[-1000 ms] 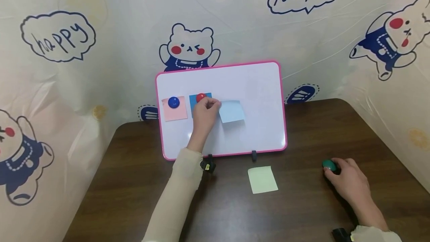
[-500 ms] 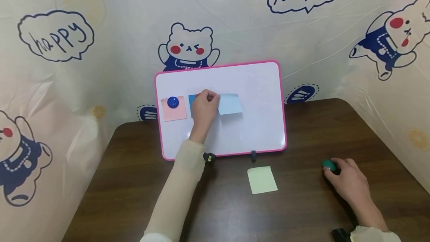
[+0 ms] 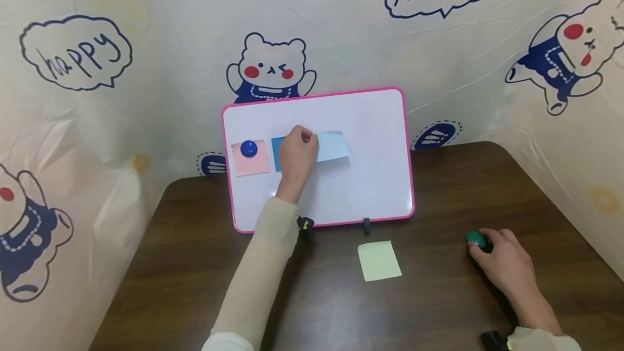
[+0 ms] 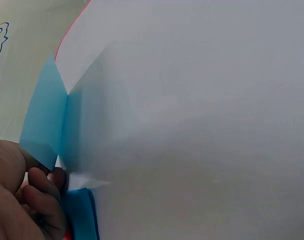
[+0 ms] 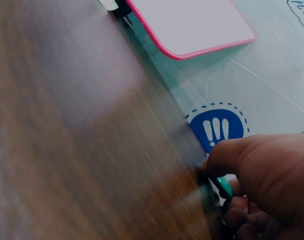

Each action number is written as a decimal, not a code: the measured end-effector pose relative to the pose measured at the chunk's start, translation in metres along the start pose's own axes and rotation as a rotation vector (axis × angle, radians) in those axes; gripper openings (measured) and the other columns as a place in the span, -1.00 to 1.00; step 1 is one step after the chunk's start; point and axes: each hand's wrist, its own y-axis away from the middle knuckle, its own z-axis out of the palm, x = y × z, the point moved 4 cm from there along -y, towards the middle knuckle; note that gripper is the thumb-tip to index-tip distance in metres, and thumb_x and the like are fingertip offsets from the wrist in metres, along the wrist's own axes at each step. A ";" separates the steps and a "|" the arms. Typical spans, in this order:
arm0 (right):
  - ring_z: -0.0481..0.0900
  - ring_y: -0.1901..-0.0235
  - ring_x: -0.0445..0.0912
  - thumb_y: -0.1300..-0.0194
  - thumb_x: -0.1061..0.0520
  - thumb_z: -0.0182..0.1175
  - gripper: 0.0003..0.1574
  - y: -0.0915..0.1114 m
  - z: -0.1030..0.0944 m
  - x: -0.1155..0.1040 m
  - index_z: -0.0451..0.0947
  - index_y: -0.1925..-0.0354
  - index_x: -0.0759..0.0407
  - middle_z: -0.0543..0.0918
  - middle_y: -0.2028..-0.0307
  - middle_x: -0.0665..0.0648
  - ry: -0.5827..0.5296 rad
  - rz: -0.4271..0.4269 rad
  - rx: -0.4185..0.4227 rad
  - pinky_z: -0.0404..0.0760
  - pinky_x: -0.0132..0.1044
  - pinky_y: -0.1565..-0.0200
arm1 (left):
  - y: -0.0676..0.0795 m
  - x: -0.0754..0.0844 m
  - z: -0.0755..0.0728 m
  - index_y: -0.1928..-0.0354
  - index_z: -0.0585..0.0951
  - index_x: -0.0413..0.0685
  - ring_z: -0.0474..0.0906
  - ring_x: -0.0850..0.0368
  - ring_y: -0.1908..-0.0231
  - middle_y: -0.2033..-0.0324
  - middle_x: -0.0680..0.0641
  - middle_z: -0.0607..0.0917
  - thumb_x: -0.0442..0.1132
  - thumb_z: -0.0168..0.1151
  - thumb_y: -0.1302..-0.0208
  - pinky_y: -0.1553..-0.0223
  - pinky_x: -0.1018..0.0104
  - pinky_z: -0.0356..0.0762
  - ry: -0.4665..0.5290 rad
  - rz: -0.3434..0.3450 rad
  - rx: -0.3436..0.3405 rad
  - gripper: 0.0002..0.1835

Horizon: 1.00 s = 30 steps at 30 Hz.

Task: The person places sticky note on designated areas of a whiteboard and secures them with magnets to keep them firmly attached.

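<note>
My left hand [image 3: 298,156] pinches a light blue sticky note [image 3: 333,146] by its left edge, up against the whiteboard [image 3: 375,177] with the pink frame. In the left wrist view the light blue note [image 4: 44,117] stands out between thumb and fingers, its reflection showing on the board. Behind the hand, a darker blue note [image 3: 275,153] is partly covered; a sliver of red [image 4: 67,234] shows beside it in the wrist view. At the board's left, a pink note [image 3: 251,164] sits under a blue round magnet [image 3: 248,148]. On the table's right, my right hand [image 3: 507,264] holds a green round magnet [image 3: 475,239].
A pale green sticky note [image 3: 379,261] lies on the brown wooden table [image 3: 341,313] in front of the board. The whiteboard leans back on small black feet [image 3: 366,226]. A printed cloth [image 3: 170,69] with bears hangs behind and around the table.
My left hand has moved up the board a little with the light blue note, now covering the red magnet on the darker blue one. The right hand has stayed in place with the green magnet.
</note>
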 end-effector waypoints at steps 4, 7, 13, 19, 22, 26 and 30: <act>0.49 0.14 0.34 -0.43 -0.05 0.18 -0.29 0.000 0.001 -0.001 0.38 -0.22 0.52 0.37 -0.01 0.50 -0.002 -0.008 0.005 0.47 0.23 0.23 | 0.000 0.001 0.001 0.22 0.62 -0.12 0.54 0.07 0.35 0.40 -0.04 0.65 -0.16 0.21 -0.44 0.28 0.23 0.55 -0.024 0.012 0.012 -0.84; 0.49 0.15 0.33 -0.42 -0.05 0.19 -0.30 0.000 0.001 0.000 0.39 -0.21 0.52 0.37 0.00 0.50 -0.001 -0.010 0.005 0.48 0.22 0.23 | -0.001 0.002 0.001 0.23 0.61 -0.12 0.53 0.07 0.35 0.40 -0.03 0.64 -0.16 0.20 -0.44 0.29 0.24 0.54 -0.039 0.023 0.016 -0.84; 0.49 0.11 0.37 -0.44 -0.07 0.18 -0.28 -0.002 0.001 0.001 0.38 -0.23 0.52 0.37 -0.02 0.51 0.000 -0.005 -0.008 0.48 0.25 0.21 | -0.001 0.003 0.001 0.22 0.61 -0.12 0.53 0.08 0.34 0.39 -0.04 0.64 -0.17 0.20 -0.45 0.28 0.24 0.54 -0.066 0.039 0.017 -0.84; 0.49 0.11 0.38 -0.43 -0.05 0.19 -0.30 -0.001 0.002 0.002 0.39 -0.21 0.52 0.37 -0.02 0.51 -0.002 -0.009 0.007 0.47 0.27 0.22 | -0.001 0.004 0.003 0.22 0.59 -0.12 0.53 0.08 0.36 0.40 -0.04 0.63 -0.17 0.20 -0.45 0.29 0.22 0.53 -0.072 0.057 0.024 -0.84; 0.49 0.12 0.37 -0.42 -0.03 0.20 -0.31 -0.001 0.002 0.001 0.40 -0.21 0.52 0.37 -0.01 0.51 -0.001 -0.012 0.016 0.48 0.25 0.22 | -0.001 0.003 0.003 0.22 0.59 -0.12 0.53 0.08 0.36 0.40 -0.04 0.62 -0.17 0.20 -0.46 0.29 0.23 0.52 -0.073 0.065 0.029 -0.84; 0.50 0.13 0.35 -0.41 -0.02 0.20 -0.32 -0.001 0.002 0.001 0.40 -0.20 0.52 0.38 -0.01 0.50 -0.002 -0.014 0.019 0.48 0.24 0.23 | -0.001 0.003 0.003 0.21 0.60 -0.13 0.53 0.08 0.35 0.39 -0.04 0.63 -0.17 0.18 -0.46 0.28 0.24 0.53 -0.072 0.073 0.034 -0.84; 0.49 0.13 0.35 -0.41 -0.01 0.21 -0.33 0.000 0.002 0.000 0.40 -0.20 0.52 0.38 -0.01 0.50 -0.004 -0.014 0.022 0.48 0.25 0.23 | -0.001 0.003 0.003 0.21 0.60 -0.13 0.52 0.08 0.34 0.39 -0.04 0.62 -0.17 0.18 -0.47 0.27 0.24 0.53 -0.072 0.068 0.036 -0.83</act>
